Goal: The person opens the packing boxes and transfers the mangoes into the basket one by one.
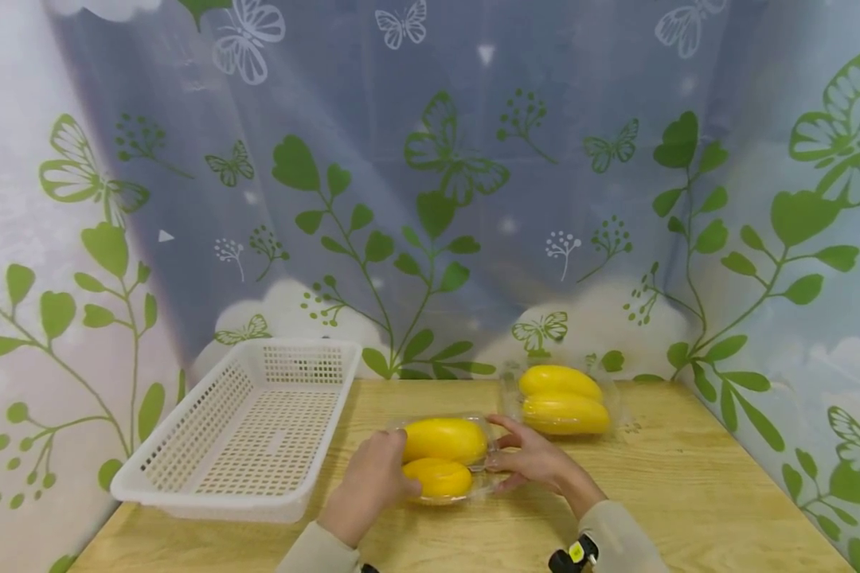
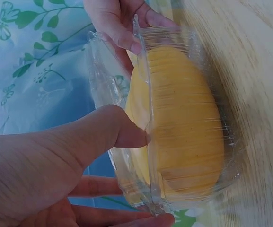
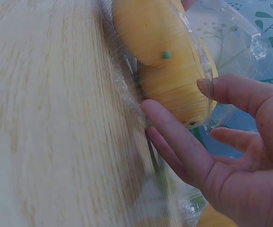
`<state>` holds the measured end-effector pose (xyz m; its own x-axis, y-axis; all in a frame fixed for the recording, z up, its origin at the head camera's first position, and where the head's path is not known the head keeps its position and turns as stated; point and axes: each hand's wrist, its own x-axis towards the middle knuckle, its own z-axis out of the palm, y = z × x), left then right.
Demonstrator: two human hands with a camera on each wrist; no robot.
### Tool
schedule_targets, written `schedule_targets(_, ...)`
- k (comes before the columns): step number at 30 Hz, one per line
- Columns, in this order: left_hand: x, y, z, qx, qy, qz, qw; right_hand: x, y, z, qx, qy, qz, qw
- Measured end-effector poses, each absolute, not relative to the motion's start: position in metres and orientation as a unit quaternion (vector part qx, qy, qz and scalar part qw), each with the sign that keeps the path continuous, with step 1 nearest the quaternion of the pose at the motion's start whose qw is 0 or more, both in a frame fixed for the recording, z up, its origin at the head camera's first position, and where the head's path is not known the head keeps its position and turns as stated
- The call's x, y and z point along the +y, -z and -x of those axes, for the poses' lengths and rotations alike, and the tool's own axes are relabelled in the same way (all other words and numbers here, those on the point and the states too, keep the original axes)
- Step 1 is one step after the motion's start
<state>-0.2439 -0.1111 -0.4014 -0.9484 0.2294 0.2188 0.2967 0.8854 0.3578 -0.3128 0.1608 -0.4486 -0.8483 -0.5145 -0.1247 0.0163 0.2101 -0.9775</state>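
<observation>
Two smooth yellow fruits, mango-like in shape (image 1: 444, 440), lie side by side in a clear plastic box (image 2: 148, 94) on the table. My left hand (image 1: 373, 477) grips the box's left end, its thumb on the rim and fingers against the far part, as the left wrist view shows. At the opposite end, my right hand (image 1: 533, 461) holds the box between thumb and fingers. A small green spot marks one fruit (image 3: 145, 28) in the right wrist view. Whether the box's lid is fully closed I cannot tell.
A white plastic basket (image 1: 318, 469) with a grid of holes stands on the left of the wooden table (image 1: 717, 493). Behind the right hand sits another clear box with two yellow fruits (image 1: 566, 415). A leaf-and-butterfly curtain (image 1: 373, 191) hangs along the table's back edge.
</observation>
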Motion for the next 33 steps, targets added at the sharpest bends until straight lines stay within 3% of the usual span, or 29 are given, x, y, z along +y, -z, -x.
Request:
schedule_targets(14,-0.115,0.400,0.244,-0.964,0.165,0.156,0.141,0.162,0.448,0.313,0.748,0.604,0.169,0.218)
schedule_targets(28,-0.119,0.391,0.243,-0.957,0.218,0.133,0.136,0.162,0.448,0.314,0.754,0.597,0.163,0.219)
schedule_targets(33,-0.120,0.392,0.245,-0.951,0.227,0.132,0.164,0.161,0.449,0.313,0.758,0.594,0.161,0.218)
